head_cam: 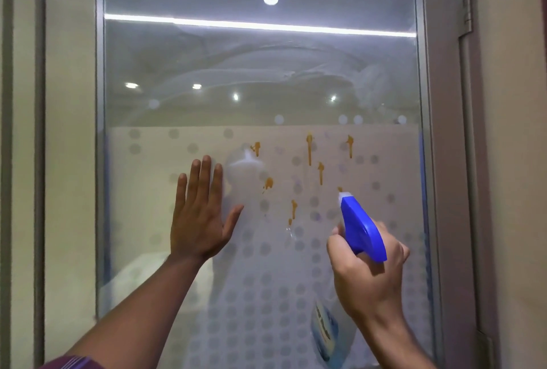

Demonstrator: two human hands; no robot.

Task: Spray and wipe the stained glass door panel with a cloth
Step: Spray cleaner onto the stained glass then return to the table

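The glass door panel [260,66] fills the view, clear above and frosted with grey dots below. Several orange-brown drip stains [309,149] mark the frosted part at mid height. My left hand [199,214] lies flat on the glass, fingers spread, left of the stains. My right hand [367,274] grips a spray bottle [359,226] with a blue trigger head; its white nozzle points at the glass just below the stains. The bottle's labelled body shows below my wrist. No cloth is in view.
A grey metal door frame [438,161] borders the glass on the right, with a hinge [466,10] near the top. A cream wall [69,131] stands to the left. Ceiling lights and a light strip reflect in the upper glass, along with smeared wipe marks.
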